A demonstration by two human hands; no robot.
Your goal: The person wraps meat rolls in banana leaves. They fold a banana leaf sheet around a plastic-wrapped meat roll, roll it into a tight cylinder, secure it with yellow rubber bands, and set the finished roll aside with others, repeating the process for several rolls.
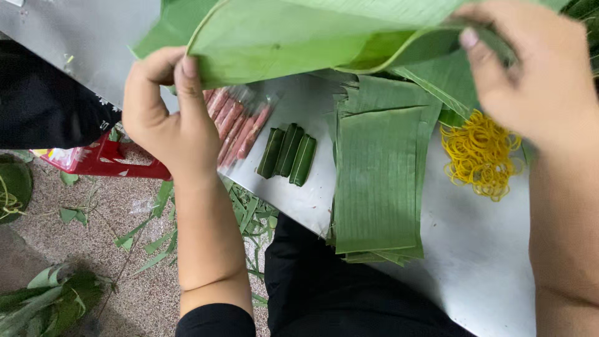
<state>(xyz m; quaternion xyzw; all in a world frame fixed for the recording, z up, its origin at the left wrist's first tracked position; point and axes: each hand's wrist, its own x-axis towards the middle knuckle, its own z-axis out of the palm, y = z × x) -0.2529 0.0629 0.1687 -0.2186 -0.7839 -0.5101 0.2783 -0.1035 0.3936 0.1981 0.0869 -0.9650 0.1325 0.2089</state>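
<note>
Soft, even light falls from above and keeps shadows faint. The pale metal surface (pixel 486 249) shows a mild sheen near the right, without hard glare. The leaf (pixel 299 31) at the far edge looks bright. Both near hands blur slightly, and the left floor (pixel 93 218) is dimmer.

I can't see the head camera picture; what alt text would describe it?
Two bare hands, left hand and right hand, hold up a large green banana leaf over a metal table. Below lie a stack of cut leaf sheets, three small leaf-wrapped rolls, pink sausages in clear wrap and yellow rubber bands.
</note>
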